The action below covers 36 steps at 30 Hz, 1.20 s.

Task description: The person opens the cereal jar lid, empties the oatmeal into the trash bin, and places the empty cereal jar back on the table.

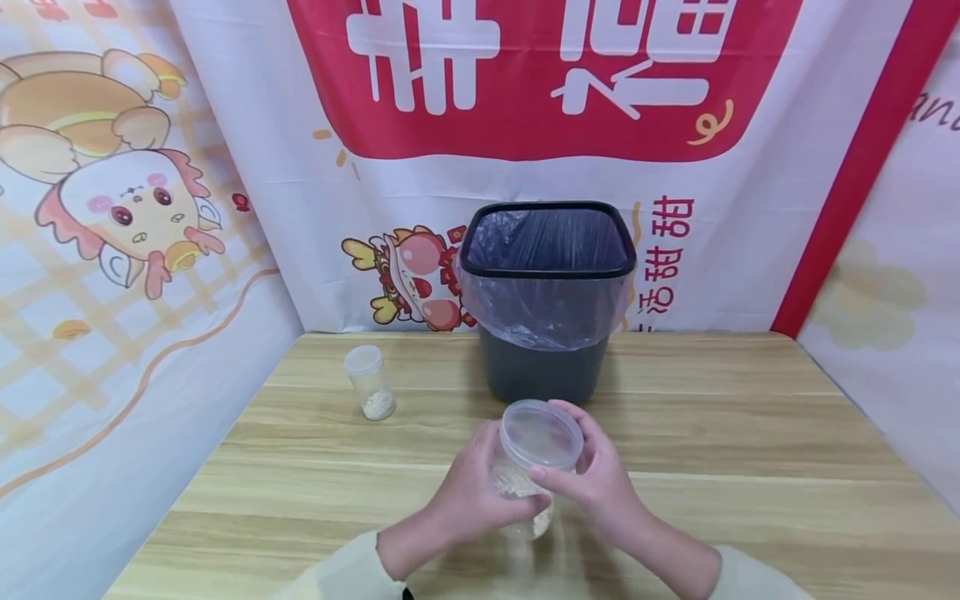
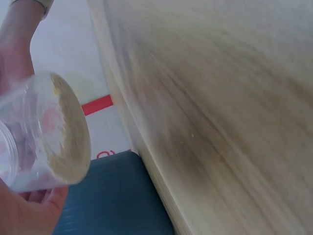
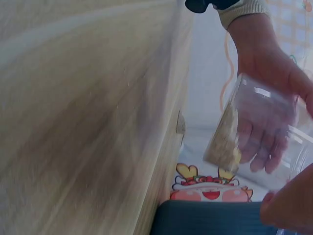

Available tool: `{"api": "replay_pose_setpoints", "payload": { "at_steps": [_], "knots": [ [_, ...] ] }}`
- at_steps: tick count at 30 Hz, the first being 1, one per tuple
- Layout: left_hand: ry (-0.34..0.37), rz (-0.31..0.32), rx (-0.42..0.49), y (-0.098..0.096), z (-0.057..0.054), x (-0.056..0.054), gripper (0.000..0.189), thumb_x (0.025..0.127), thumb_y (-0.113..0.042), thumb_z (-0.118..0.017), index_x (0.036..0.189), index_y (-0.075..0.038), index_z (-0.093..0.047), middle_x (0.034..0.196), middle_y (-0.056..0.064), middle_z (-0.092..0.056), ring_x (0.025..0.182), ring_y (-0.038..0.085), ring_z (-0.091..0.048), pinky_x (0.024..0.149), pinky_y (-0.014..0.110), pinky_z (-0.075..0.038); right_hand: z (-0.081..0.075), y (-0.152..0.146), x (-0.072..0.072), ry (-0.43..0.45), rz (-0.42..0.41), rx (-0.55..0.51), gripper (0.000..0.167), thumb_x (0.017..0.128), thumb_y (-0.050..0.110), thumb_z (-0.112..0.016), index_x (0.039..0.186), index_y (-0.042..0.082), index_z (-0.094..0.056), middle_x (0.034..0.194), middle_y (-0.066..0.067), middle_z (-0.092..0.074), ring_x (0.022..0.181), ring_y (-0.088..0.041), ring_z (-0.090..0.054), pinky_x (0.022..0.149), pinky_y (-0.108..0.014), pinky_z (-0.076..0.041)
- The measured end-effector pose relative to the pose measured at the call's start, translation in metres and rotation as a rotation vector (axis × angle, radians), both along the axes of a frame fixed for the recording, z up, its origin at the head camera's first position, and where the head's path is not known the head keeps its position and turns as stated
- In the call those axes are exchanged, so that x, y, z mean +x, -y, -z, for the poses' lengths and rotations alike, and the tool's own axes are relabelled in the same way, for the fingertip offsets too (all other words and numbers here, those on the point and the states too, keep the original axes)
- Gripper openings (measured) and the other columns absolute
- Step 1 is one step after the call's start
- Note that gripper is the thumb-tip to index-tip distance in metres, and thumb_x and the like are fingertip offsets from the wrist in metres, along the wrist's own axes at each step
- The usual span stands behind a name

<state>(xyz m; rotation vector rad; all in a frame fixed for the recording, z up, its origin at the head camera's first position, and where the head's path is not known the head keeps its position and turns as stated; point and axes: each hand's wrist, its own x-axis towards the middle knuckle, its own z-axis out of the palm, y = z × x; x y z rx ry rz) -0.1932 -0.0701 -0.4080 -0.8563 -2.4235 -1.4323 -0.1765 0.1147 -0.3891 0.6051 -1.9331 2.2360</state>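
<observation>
Gripping one jar (image 1: 517,481), two hands (image 1: 472,490) (image 1: 602,479); one farther jar (image 1: 369,382), one bin (image 1: 543,368)

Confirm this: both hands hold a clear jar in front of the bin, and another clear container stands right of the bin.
One side is wrong: the head view shows the other clear container standing left of the bin, not right. The left hand and right hand do hold the clear jar in front of the bin.
</observation>
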Motion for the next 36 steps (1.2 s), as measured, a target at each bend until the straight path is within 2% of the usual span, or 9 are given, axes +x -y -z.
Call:
{"api": "replay_pose_setpoints", "payload": {
  "at_steps": [5, 8, 11, 13, 16, 19, 23, 30, 36],
  "knots": [
    [-0.011, 0.161, 0.034, 0.002, -0.002, -0.006, 0.073, 0.068, -0.026, -0.084, 0.133, -0.017, -0.052, 0.117, -0.005, -0.061, 0.108, 0.015, -0.057, 0.093, 0.037, -0.047, 0.003, -0.013, -0.009, -0.049, -0.197, -0.031, 0.07, 0.078, -0.001, -0.074, 0.136, -0.013, -0.038, 0.127, -0.019, -0.053, 0.112, -0.022, -0.056, 0.093, -0.031, -0.049],
    [-0.021, 0.226, 0.048, 0.003, -0.001, -0.009, 0.073, 0.07, -0.025, -0.082, 0.135, -0.016, -0.05, 0.119, -0.002, -0.061, 0.111, 0.016, -0.057, 0.095, 0.038, -0.047, 0.006, -0.018, -0.014, -0.055, -0.303, -0.048, 0.071, 0.08, 0.002, -0.073, 0.138, -0.013, -0.035, 0.129, -0.018, -0.053, 0.114, -0.025, -0.056, 0.094, -0.034, -0.048],
    [-0.013, 0.234, 0.048, 0.004, 0.001, -0.009, 0.073, 0.071, -0.025, -0.082, 0.136, -0.016, -0.049, 0.12, -0.002, -0.061, 0.111, 0.016, -0.057, 0.095, 0.038, -0.047, 0.008, -0.019, -0.016, -0.049, -0.355, -0.06, 0.073, 0.082, 0.003, -0.072, 0.141, -0.012, -0.031, 0.132, -0.018, -0.051, 0.116, -0.026, -0.055, 0.096, -0.035, -0.048],
    [0.003, 0.199, 0.041, 0.003, 0.002, -0.008, 0.072, 0.071, -0.027, -0.082, 0.135, -0.016, -0.049, 0.119, -0.003, -0.061, 0.109, 0.015, -0.057, 0.093, 0.037, -0.048, 0.01, -0.019, -0.016, -0.037, -0.353, -0.071, 0.075, 0.082, 0.003, -0.072, 0.142, -0.011, -0.029, 0.133, -0.018, -0.05, 0.116, -0.026, -0.055, 0.096, -0.034, -0.047],
    [0.033, 0.089, 0.026, 0.002, 0.002, -0.005, 0.072, 0.072, -0.034, -0.084, 0.132, -0.016, -0.05, 0.116, -0.005, -0.061, 0.105, 0.013, -0.058, 0.09, 0.036, -0.049, 0.01, -0.015, -0.014, -0.019, -0.271, -0.078, 0.081, 0.08, 0.004, -0.075, 0.143, -0.011, -0.027, 0.133, -0.018, -0.049, 0.118, -0.023, -0.053, 0.098, -0.03, -0.045],
    [0.033, -0.05, -0.007, 0.0, 0.002, -0.003, 0.076, 0.069, -0.046, -0.085, 0.129, -0.014, -0.05, 0.113, -0.007, -0.059, 0.1, 0.012, -0.057, 0.085, 0.035, -0.05, 0.009, -0.006, -0.009, 0.018, -0.116, -0.062, 0.082, 0.076, 0.002, -0.078, 0.142, -0.01, -0.029, 0.134, -0.019, -0.049, 0.121, -0.019, -0.051, 0.1, -0.024, -0.041],
    [0.001, -0.156, -0.053, -0.004, 0.001, 0.0, 0.082, 0.066, -0.057, -0.083, 0.126, -0.011, -0.049, 0.111, -0.006, -0.057, 0.097, 0.012, -0.057, 0.081, 0.034, -0.049, 0.005, 0.007, 0.0, 0.108, 0.078, -0.032, 0.082, 0.072, -0.004, -0.078, 0.14, -0.006, -0.033, 0.134, -0.018, -0.049, 0.123, -0.02, -0.048, 0.101, -0.021, -0.037],
    [-0.066, -0.22, -0.154, -0.009, 0.001, 0.001, 0.087, 0.061, -0.061, -0.084, 0.123, -0.011, -0.051, 0.111, -0.005, -0.055, 0.098, 0.012, -0.055, 0.084, 0.036, -0.05, 0.0, 0.023, 0.009, 0.252, 0.261, 0.016, 0.083, 0.072, 0.002, -0.081, 0.14, 0.002, -0.034, 0.13, -0.015, -0.052, 0.112, -0.026, -0.051, 0.091, -0.025, -0.044],
    [-0.109, -0.219, -0.186, -0.01, 0.004, 0.003, 0.086, 0.06, -0.055, -0.087, 0.124, -0.009, -0.051, 0.11, -0.005, -0.055, 0.099, 0.014, -0.055, 0.086, 0.037, -0.049, 0.001, 0.026, 0.01, 0.282, 0.284, 0.045, 0.08, 0.075, 0.01, -0.083, 0.14, 0.005, -0.036, 0.13, -0.013, -0.053, 0.113, -0.026, -0.052, 0.093, -0.029, -0.044]
  ]
}}
